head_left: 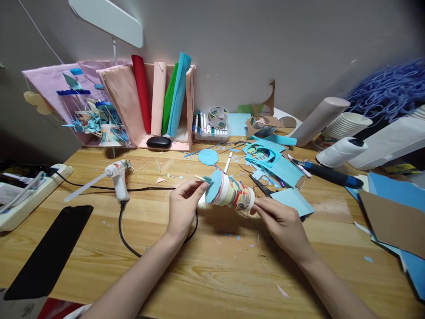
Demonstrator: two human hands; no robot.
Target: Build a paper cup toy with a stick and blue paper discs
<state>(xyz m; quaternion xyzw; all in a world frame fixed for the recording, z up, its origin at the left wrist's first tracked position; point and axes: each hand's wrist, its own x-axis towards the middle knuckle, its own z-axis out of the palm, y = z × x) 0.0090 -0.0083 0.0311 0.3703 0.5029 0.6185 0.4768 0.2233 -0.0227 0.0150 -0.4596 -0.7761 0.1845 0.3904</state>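
Above the middle of the wooden table, a patterned paper cup [237, 195] is tilted on its side between my hands. A light-blue paper disc [213, 188] covers its left end. My left hand [186, 204] is closed at that end, its thumb and fingers pinching a thin pale stick [200, 178] with a bit of blue paper beside the disc. At the right end, my right hand [279, 219] grips the cup's white edge between thumb and fingers. Its curled fingertips are partly hidden.
A white hot glue gun [118, 179] stands at left, its cable trailing forward. A black phone-like slab [49, 252] lies near the left edge. Blue paper scraps [292, 200], scissors [260, 184] and a utility knife [327, 173] lie right. Cardboard sheets [395, 221] fill the right edge.
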